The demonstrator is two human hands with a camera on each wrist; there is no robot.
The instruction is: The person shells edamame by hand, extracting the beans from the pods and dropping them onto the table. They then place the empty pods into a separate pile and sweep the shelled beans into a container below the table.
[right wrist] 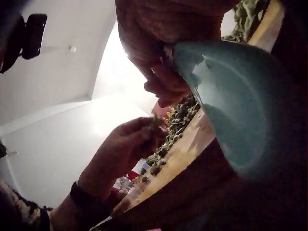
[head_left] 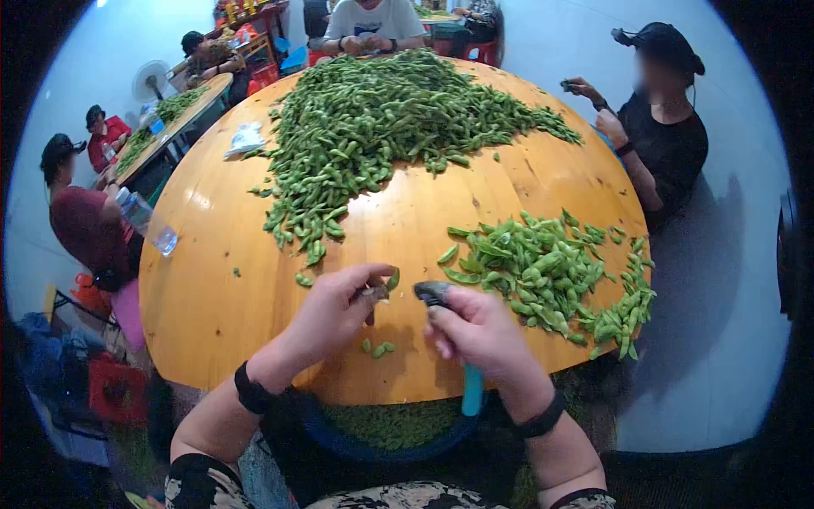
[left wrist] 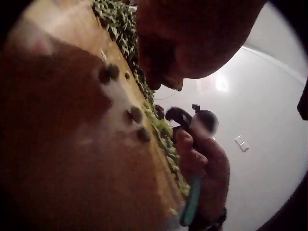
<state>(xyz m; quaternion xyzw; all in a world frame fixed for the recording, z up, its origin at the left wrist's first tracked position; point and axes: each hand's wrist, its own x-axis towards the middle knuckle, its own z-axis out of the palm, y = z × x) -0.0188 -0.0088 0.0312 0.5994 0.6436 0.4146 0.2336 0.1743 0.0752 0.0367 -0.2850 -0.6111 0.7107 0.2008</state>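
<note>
The left hand [head_left: 337, 307] pinches a green pod [head_left: 393, 280] between thumb and fingers, above the near part of the table. To its right, the right hand [head_left: 483, 327] grips a tool with a dark head [head_left: 432, 293] and a teal handle [head_left: 472, 390]; a gap parts the hands. In the left wrist view the teal handle [left wrist: 191, 202] hangs below the right hand [left wrist: 191, 156]. The right wrist view shows the handle [right wrist: 231, 101] large and close, with the left hand [right wrist: 122, 149] beyond. Several loose green pieces [head_left: 378, 349] lie below the left hand.
A big heap of pods [head_left: 373, 119] covers the far middle of the round table [head_left: 220, 314]; a smaller pile [head_left: 543, 263] is at right. A tub of green pieces [head_left: 394, 424] stands under the near edge. A bottle [head_left: 148, 222] is at left. People sit around.
</note>
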